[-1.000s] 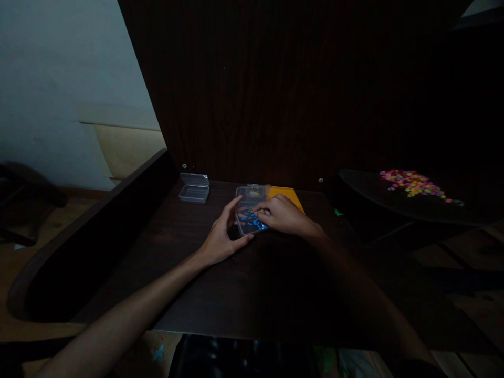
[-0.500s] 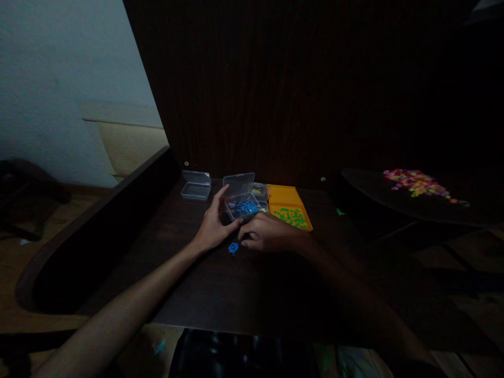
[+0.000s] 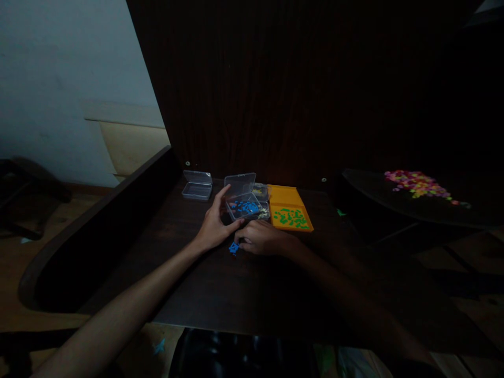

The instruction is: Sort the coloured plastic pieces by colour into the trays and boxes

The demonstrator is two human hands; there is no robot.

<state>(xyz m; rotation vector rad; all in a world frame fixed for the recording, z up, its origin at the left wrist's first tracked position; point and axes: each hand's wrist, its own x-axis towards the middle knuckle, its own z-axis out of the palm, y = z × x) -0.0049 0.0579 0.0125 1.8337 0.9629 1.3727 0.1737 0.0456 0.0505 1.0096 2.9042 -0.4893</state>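
My left hand grips the left side of a clear plastic box, thumb at its front edge and fingers along its side. Its lid stands raised, and small blue pieces lie inside. On the dark tabletop in front of it is a little pile of loose blue pieces. My right hand is curled just right of this pile, its fingertips touching the pile's edge. Whatever those closed fingers pinch is hidden.
A yellow-orange box with green pieces lies open at right. Clear boxes with pale pieces sit behind and beside the held box. Another open clear box stands left. Colourful pieces are heaped on a dark surface at far right.
My right hand has moved slightly down and left from the box's front edge to the loose blue pile. My left hand keeps its hold on the box.
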